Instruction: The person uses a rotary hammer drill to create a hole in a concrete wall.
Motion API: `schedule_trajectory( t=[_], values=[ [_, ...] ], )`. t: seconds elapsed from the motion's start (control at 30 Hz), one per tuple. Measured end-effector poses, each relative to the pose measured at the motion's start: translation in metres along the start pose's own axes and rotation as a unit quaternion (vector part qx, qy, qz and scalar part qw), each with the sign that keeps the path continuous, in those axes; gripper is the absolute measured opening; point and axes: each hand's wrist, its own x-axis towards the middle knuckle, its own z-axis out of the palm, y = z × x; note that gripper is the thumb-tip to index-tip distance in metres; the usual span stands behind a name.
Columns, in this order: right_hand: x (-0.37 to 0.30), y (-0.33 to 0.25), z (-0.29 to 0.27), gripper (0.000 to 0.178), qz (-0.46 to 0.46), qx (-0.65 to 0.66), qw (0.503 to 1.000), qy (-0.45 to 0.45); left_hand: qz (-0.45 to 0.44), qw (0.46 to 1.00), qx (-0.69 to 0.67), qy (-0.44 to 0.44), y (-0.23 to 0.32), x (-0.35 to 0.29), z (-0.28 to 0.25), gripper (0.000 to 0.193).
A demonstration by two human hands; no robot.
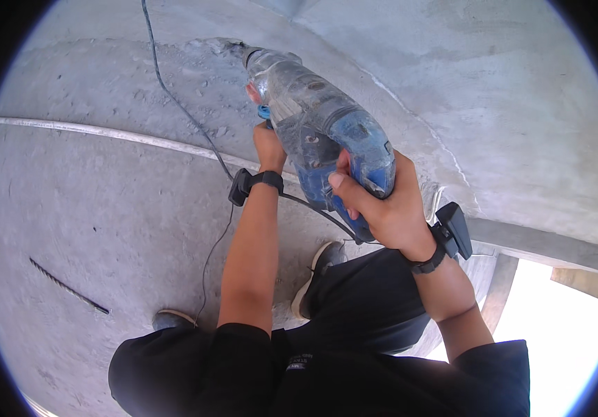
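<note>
A dusty blue and grey rotary hammer (pixel 306 104) lies tilted across the upper middle, its front end pointing up and left. My right hand (pixel 393 208) is wrapped round its rear handle, thumb showing on the near side. Farther forward, my left hand (pixel 269 147) is closed on the side handle; its fingers are partly hidden by the tool. The tool's nose meets a patch of broken concrete (pixel 222 47) at the foot of the wall. Any bit in it is hard to make out. A black cord (pixel 323 214) hangs below the tool, under my right hand.
A spiral drill bit (pixel 70 286) lies on the concrete floor (pixel 125 208) at left. A pale pipe (pixel 118 135) crosses the floor, and a thin grey cable (pixel 167 87) runs over it. The grey wall (pixel 493 104) rises at right, beside a bright opening (pixel 556 326). Loose rubble lies near the tool.
</note>
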Motion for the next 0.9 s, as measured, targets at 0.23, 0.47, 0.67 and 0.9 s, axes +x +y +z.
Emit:
schedule_trajectory(
  t=[0.23, 0.47, 0.67, 0.9],
  values=[
    [-0.001, 0.003, -0.001, 0.024, 0.008, -0.042, 0.999, -0.007, -0.062, 0.955, -0.289, 0.002, -0.002, -0.005, 0.018, 0.018],
    [0.007, 0.004, 0.019, 0.019, -0.143, -0.079, 0.985, -0.048, -0.074, 0.947, -0.313, 0.000, -0.065, 0.016, -0.008, 0.017],
    [0.010, 0.007, 0.004, 0.024, 0.009, -0.007, 1.000, -0.009, -0.085, 0.948, -0.303, -0.049, -0.008, 0.006, 0.005, 0.017],
    [0.003, -0.003, 0.008, 0.022, -0.037, -0.029, 0.999, -0.025, -0.080, 0.968, -0.235, -0.023, -0.004, -0.007, -0.001, 0.025]
  ],
)
